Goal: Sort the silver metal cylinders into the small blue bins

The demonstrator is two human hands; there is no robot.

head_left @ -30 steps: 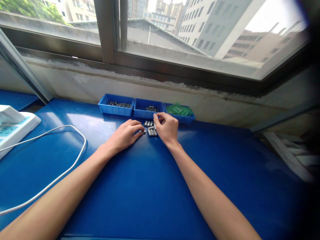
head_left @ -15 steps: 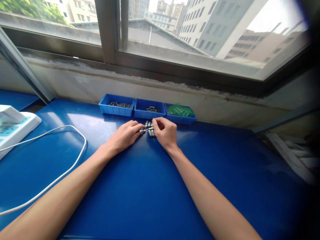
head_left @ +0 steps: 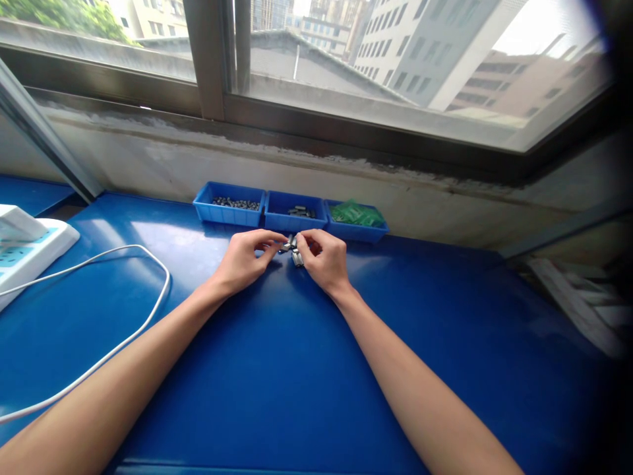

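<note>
My left hand (head_left: 247, 260) has its thumb and forefinger pinched on a small metal cylinder (head_left: 285, 248) just over the blue table (head_left: 277, 382). Close by on the right, my right hand (head_left: 325, 259) is closed in a pinch. Its fingertips meet beside the metal pieces, and whatever they hold is too small and hidden to make out. Several short silvery metal cylinders (head_left: 297, 258) lie in a small group between the two hands, partly covered by the right fingers.
Behind the hands, three blue bins stand in a row: the left bin (head_left: 225, 214) with small metal pieces, the middle bin (head_left: 291, 222) with metal cylinders, the right bin (head_left: 353, 231) with a green plastic bag (head_left: 357, 212). A white cable (head_left: 165, 280) loops from a power strip (head_left: 44, 247) at left.
The left hand has lifted slightly, and the cylinder in its fingers has come nearer the right hand. My right fingertips have shifted a little left, over the group of cylinders.
</note>
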